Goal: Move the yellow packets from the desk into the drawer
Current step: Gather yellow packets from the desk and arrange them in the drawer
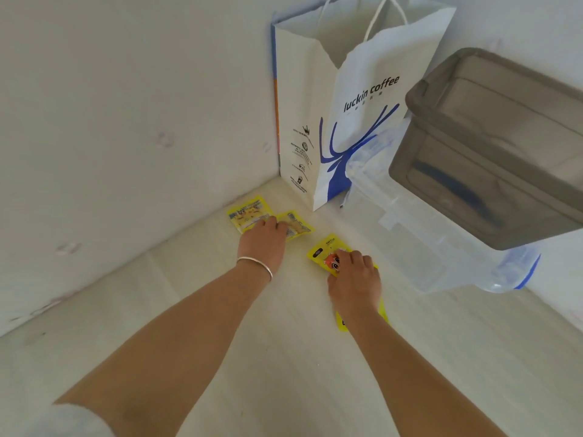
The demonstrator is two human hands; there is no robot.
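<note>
Several yellow packets lie on the pale desk point(220, 310). Two of them sit near the back wall: one with printed pictures point(247, 212) and a smaller one point(298, 223) overlapping it on the right. My left hand point(263, 241), with a silver bracelet on the wrist, rests on both, fingers curled over their near edges. A third yellow packet point(325, 249) with an orange cartoon face lies to the right. My right hand point(355, 275) presses on it with fingers bent. Another yellow packet point(342, 323) pokes out from under my right wrist. No drawer is in view.
A white paper bag point(344, 115) with a blue deer logo stands at the back by the wall. To the right, a clear plastic box point(419, 241) with blue clips carries a grey lidded box point(504, 146) on top.
</note>
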